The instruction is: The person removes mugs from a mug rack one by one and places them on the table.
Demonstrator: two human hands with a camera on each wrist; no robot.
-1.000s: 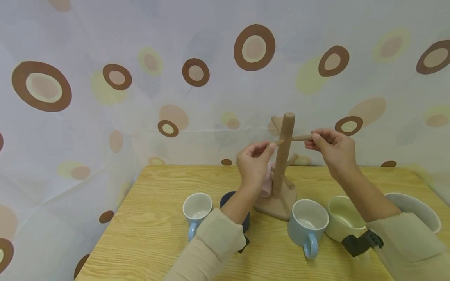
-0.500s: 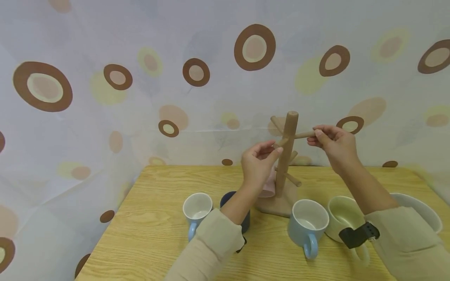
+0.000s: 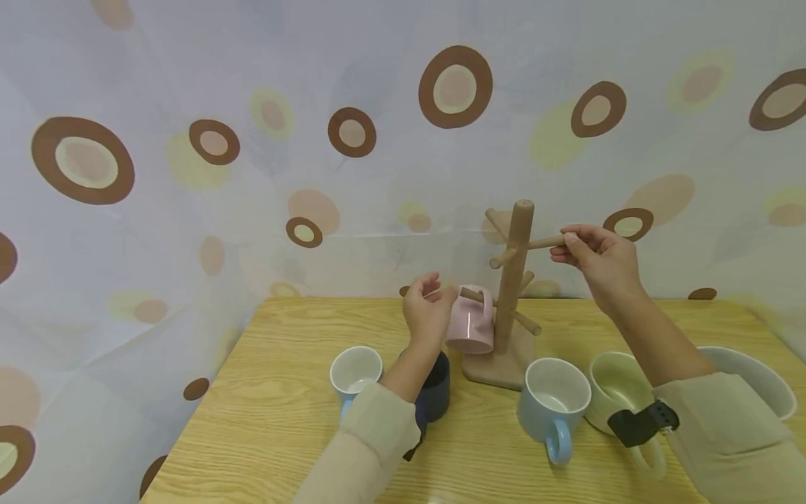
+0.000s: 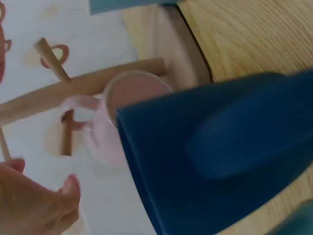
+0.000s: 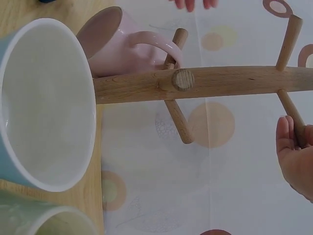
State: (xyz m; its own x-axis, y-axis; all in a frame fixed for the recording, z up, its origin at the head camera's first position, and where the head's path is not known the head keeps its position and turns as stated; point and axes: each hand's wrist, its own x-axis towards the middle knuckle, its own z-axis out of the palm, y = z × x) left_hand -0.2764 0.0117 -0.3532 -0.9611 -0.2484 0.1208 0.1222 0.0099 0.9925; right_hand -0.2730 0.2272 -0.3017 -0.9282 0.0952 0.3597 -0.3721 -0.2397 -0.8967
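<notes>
A wooden mug tree [image 3: 518, 280] stands upright on the table, its pegs sticking out at two heights. On a lower left peg hangs a pink mug [image 3: 469, 332] by its handle, tipped with its base toward the viewer in the head view. My right hand [image 3: 599, 262] pinches the end of the upper right peg between thumb and fingers, also visible in the right wrist view. Beside the pink mug's peg end is my left hand [image 3: 428, 311]; the left wrist view shows its fingers [image 4: 71, 188] loosely spread, apart from the peg and holding nothing.
A navy mug [image 3: 439, 392] stands under my left forearm and looms large in the left wrist view. Left of it is a small light blue mug [image 3: 354, 374]. Right of the base stand a bigger light blue mug [image 3: 535, 413], a pale green mug [image 3: 598, 406] and a white vessel [image 3: 765, 388].
The mug tree has shifted slightly right and turned a little. My left hand has let go of the upper front peg and moved down left to the pink mug. My right hand keeps its pinch.
</notes>
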